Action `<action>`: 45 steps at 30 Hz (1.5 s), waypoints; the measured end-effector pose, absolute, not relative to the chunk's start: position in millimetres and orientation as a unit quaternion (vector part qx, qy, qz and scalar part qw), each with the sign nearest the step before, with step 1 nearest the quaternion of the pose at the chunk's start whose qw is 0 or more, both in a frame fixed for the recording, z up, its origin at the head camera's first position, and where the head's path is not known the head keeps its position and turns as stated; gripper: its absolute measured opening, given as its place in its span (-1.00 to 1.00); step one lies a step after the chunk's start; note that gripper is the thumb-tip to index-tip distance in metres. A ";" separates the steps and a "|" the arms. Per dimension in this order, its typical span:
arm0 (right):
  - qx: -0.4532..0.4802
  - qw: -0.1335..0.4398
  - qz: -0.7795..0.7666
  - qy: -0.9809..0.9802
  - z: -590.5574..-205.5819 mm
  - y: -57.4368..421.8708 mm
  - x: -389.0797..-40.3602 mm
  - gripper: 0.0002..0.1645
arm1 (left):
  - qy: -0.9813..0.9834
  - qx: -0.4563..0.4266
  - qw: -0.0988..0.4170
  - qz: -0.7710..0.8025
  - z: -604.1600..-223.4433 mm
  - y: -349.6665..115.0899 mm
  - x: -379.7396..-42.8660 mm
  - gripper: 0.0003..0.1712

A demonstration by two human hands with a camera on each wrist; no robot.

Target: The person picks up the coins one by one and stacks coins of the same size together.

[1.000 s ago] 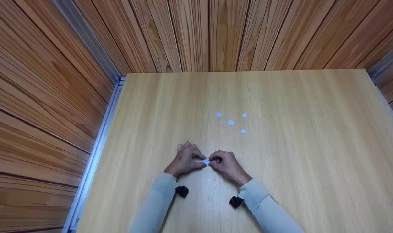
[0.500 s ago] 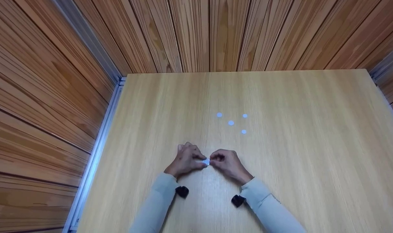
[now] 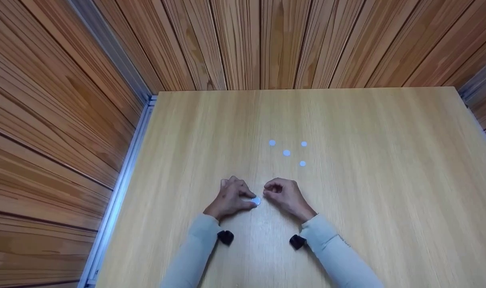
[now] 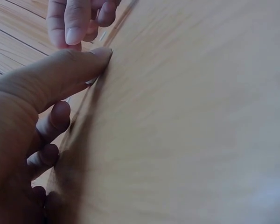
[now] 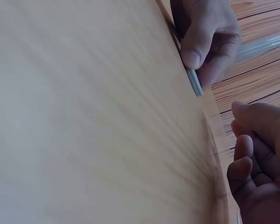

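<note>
My left hand (image 3: 231,197) pinches a small stack of thin, pale round discs (image 3: 256,201) between thumb and fingertips, low over the wooden table. In the right wrist view the stack (image 5: 195,83) shows edge-on, with several layers, between the left thumb and a finger. My right hand (image 3: 285,196) hovers just to the right of the stack, apart from it. Its fingers (image 5: 242,168) are loosely curled, and nothing shows between them. The left wrist view hides most of the stack behind the left thumb (image 4: 79,67).
Several pale discs lie separately beyond the hands: one at the back left (image 3: 272,143), a middle disc (image 3: 287,153), one at the back right (image 3: 304,144) and a nearer disc (image 3: 302,163). Wood-panelled walls (image 3: 283,44) border the table (image 3: 387,180).
My right hand has let go of the stack's right side and moved slightly up and to the right. The left hand stays in place, still pinching the stack.
</note>
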State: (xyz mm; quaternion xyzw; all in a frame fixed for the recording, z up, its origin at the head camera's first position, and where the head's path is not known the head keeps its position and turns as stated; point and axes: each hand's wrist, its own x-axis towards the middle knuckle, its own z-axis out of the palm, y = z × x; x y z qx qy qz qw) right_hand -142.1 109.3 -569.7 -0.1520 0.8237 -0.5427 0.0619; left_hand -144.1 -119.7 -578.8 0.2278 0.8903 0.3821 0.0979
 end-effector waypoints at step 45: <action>-0.107 -0.001 -0.514 0.851 -532.0 137.6 -219.0 -0.83 | 0.895 0.216 0.112 0.373 -579.9 -121.0 -144.4 -0.75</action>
